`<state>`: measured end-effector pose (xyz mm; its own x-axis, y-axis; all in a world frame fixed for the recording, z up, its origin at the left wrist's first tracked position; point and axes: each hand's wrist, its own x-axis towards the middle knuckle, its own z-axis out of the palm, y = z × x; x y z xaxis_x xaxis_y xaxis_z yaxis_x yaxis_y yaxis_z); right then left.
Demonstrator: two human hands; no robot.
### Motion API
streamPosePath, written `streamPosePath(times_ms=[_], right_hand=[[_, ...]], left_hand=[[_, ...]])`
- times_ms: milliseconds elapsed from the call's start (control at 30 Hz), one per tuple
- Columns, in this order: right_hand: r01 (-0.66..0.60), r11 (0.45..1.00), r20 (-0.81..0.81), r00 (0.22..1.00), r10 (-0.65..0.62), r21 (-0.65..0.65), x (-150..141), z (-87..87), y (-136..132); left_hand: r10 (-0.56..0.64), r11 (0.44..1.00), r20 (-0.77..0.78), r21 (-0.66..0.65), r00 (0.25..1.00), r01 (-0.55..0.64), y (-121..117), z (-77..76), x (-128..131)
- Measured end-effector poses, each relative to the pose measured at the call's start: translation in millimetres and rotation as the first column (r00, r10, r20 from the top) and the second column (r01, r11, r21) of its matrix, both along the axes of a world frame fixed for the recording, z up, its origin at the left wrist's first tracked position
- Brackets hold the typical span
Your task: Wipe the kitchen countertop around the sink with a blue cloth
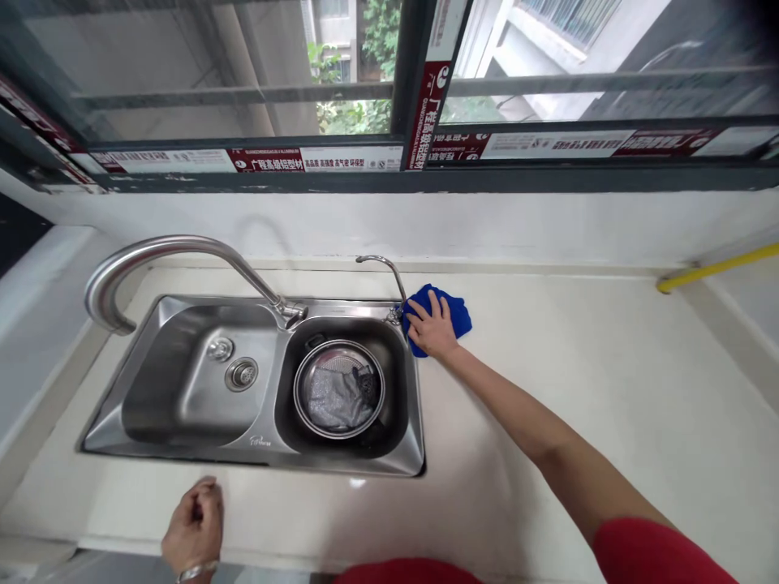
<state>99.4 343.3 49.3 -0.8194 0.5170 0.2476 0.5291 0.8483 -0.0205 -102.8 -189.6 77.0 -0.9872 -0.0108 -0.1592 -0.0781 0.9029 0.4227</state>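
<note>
A dark-framed aluminium sliding window [389, 81] ran across the far side of the room, with red-and-white maker's labels [316, 159] still stuck along its frame. Through the glass, daylight fell on a pale concrete building [565, 49] and green foliage [359, 105]. Below the window rose a low white wall [389, 227], which met a cream stone counter [608, 405] stretching along it. At the right, a yellow pipe [718, 268] slanted across the corner just above the counter. The light was soft and even.
</note>
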Motion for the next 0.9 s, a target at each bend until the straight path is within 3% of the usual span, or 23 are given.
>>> streamPosePath(times_ms=[367,567,900], right_hand=[[0.050,0.997,0.112,0.993,-0.044,-0.052,7,10.7,-53],[0.023,0.999,0.104,0.994,-0.018,-0.041,14,10.7,-60],[0.034,0.998,0.087,0.996,-0.029,-0.050,1,11.1,-60]], left_hand=[[-0.069,0.996,-0.011,0.056,0.998,0.070,-6,-3.8,0],[-0.080,0.994,-0.008,0.069,0.997,0.081,-6,-1.4,2],[-0.090,0.993,0.024,0.077,0.996,0.088,-4,3.3,3]])
